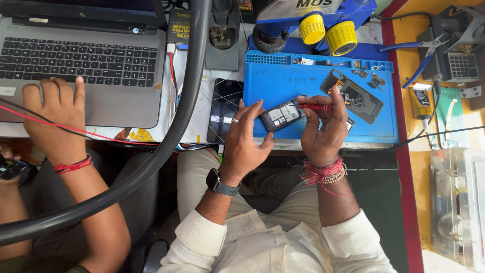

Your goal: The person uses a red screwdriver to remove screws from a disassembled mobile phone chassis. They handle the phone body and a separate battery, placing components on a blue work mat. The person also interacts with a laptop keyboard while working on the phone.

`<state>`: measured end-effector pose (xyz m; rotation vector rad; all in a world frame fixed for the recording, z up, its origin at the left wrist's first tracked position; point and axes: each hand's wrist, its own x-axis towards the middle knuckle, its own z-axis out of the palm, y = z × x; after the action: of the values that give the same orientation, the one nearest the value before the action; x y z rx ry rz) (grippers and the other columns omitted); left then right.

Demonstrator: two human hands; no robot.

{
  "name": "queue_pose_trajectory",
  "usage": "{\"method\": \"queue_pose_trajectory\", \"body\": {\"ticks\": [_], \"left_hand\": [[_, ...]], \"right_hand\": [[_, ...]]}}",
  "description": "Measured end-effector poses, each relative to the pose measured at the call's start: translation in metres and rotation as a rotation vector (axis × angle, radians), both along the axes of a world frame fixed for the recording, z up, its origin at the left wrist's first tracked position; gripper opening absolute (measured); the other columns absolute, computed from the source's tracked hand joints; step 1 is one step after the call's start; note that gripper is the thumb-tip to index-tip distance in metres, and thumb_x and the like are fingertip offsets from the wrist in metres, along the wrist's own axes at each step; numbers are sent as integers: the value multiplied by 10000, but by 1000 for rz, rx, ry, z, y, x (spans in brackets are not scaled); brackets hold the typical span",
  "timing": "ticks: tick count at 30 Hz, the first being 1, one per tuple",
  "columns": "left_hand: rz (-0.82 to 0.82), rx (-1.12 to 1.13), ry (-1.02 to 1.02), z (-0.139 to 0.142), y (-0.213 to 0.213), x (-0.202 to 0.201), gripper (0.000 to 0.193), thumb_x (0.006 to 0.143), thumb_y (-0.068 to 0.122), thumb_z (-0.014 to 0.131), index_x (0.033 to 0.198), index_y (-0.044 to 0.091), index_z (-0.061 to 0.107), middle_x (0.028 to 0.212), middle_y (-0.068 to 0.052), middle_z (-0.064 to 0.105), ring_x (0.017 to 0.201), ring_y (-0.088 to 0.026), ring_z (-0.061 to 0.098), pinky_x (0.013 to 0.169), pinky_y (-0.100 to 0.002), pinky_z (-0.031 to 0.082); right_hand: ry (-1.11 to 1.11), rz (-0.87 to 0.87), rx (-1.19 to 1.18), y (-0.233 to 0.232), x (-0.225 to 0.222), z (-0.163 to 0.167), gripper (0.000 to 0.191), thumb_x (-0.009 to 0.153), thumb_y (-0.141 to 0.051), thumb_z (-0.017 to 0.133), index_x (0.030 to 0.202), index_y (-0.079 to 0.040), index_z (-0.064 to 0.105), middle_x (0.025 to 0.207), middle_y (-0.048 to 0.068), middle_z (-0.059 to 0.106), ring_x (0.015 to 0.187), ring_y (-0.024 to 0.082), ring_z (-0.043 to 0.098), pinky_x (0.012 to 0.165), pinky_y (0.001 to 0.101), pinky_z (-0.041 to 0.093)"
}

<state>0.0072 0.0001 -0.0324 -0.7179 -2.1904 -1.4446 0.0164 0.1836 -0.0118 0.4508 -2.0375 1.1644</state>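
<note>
While held, one phone (281, 116), two hands.

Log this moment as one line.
left hand: holds opened phone | right hand: red screwdriver on phone | under: blue repair mat

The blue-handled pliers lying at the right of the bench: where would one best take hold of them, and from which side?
Best by the two blue handles, probably. The pliers lie flat on the orange bench with the metal jaws pointing up-right toward a dark box, and the handles splay down-left toward the blue mat. Coming from the mat side, where the handles are free, looks easiest. Both hands are busy: the right hand holds a red tool.
</note>
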Motion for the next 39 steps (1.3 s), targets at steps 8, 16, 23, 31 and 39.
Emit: {"method": "queue_pose_trajectory", "body": {"ticks": [8, 16, 23, 31, 39], "left_hand": [[-10, -11, -26, 0, -2, -1, 830, 775, -2, 807, 1498, 25, 402, 1239, -160, 687, 1264, -311, 641, 1274, -555, 337], [-1, -20, -31, -2, 0, -1, 819, 780, 15, 817, 1489, 48, 407, 1254, -149, 685, 1270, -317, 639, 1275, -563, 339], [-4, -24, -12, -3, -1, -1, 820, 786, 16, 815, 1492, 50, 401, 1264, -144, 680, 1285, -328, 623, 1272, -569, 340], [-9, -6, -16, -2, -1, -1, 811, 792, 23, 819, 1490, 51, 406, 1287, -156, 667, 1258, -311, 649, 1266, -569, 348], [-9, 13, -4, 1, -3, -1, 784, 788, 22, 818, 1469, 41, 429, 1296, -171, 653, 1257, -339, 645, 1261, -574, 359]], "right_hand": [[-32, 6, 125, 2, -4, 5, 639, 1053, 159, 597, 1572, -57, 295, 1150, 168, 685, 1119, 281, 756, 918, 355, 652], [-68, 9, 214, -3, -11, 12, 636, 1024, 148, 630, 1548, -51, 330, 1118, 164, 702, 1053, 265, 770, 853, 331, 647], [-53, -111, 311, -4, -16, 30, 618, 902, -32, 863, 1435, -58, 551, 942, 119, 703, 850, 217, 735, 728, 318, 583], [-127, -11, 260, -9, -24, 45, 513, 970, 9, 794, 1441, -86, 613, 992, 96, 742, 885, 195, 738, 790, 308, 576], [-111, 12, 254, -15, -24, 49, 465, 937, 38, 806, 1353, -81, 634, 1044, 109, 740, 953, 210, 730, 859, 311, 564]]}}
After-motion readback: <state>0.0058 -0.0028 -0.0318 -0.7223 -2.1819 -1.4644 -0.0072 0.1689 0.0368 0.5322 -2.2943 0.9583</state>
